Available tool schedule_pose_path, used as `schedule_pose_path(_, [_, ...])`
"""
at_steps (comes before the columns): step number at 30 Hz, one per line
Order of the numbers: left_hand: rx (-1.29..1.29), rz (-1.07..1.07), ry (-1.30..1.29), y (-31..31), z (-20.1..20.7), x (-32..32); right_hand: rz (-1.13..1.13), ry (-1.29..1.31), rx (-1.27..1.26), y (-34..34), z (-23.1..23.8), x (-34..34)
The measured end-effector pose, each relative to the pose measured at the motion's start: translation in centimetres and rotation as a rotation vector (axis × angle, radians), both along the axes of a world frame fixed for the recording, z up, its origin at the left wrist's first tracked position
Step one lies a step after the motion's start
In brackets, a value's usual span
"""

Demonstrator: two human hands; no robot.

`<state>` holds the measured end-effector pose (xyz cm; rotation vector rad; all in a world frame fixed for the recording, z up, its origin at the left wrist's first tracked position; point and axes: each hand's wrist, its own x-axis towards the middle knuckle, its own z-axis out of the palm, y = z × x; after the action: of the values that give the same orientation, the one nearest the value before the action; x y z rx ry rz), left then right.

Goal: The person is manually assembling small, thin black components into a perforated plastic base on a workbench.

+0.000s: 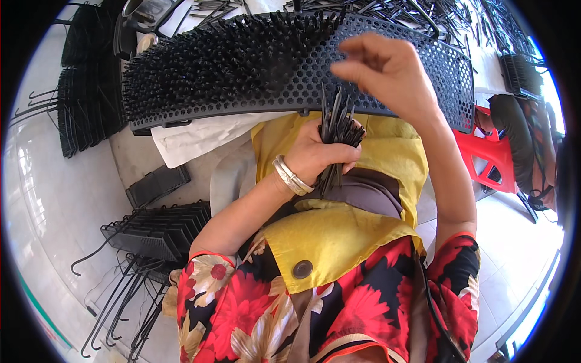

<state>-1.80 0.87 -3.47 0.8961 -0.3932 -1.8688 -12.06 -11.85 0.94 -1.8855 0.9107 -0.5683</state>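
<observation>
My left hand (324, 151), with a bracelet at the wrist, is closed around a bundle of thin, pointed black strips (336, 121) in front of my lap. The strips stick out above and below the fist. Past it lies a long black perforated panel (417, 78). Upright black strips (230, 66) densely fill its left and middle holes; the holes at its right show bare. My right hand (387, 72) hovers over that bare part, fingers bent and thumb apart from them, with nothing visible between.
Loose black strips (393, 9) lie heaped behind the panel. Stacks of black racks with hooked wires (160, 230) stand at the left, with more racks (91, 85) farther up. A red plastic stool (490, 157) and another person's arm (548, 145) are at the right.
</observation>
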Motion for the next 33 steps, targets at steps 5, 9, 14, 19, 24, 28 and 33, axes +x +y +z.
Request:
schedule_pose_path(5, [-0.063,-0.039,-0.014,0.1,-0.2,0.0,0.144,-0.036,0.273,0.7,0.3,-1.0])
schedule_pose_path(9, [-0.070,-0.030,-0.075,0.1,-0.2,-0.3,0.041,0.039,0.302,1.2,0.5,-1.5])
schedule_pose_path(14, [-0.054,-0.046,-0.159,0.2,-0.6,-0.4,-0.082,0.026,0.082,2.2,-0.4,-1.8])
schedule_pose_path(19, [-0.033,-0.026,-0.131,0.2,-0.6,-0.3,-0.338,-0.137,0.097,2.0,0.1,-1.8])
schedule_pose_path(24, [-0.013,0.032,-0.109,0.1,-0.5,-0.6,-0.301,-0.251,0.214,2.7,0.5,-1.5])
schedule_pose_path(28, [-0.014,0.059,-0.122,0.1,-0.3,-0.7,-0.272,-0.168,0.223,2.8,0.2,-1.8])
schedule_pose_path(33, [-0.009,0.036,-0.140,0.3,-0.7,-0.5,-0.430,-0.160,-0.007,2.0,0.9,-2.0])
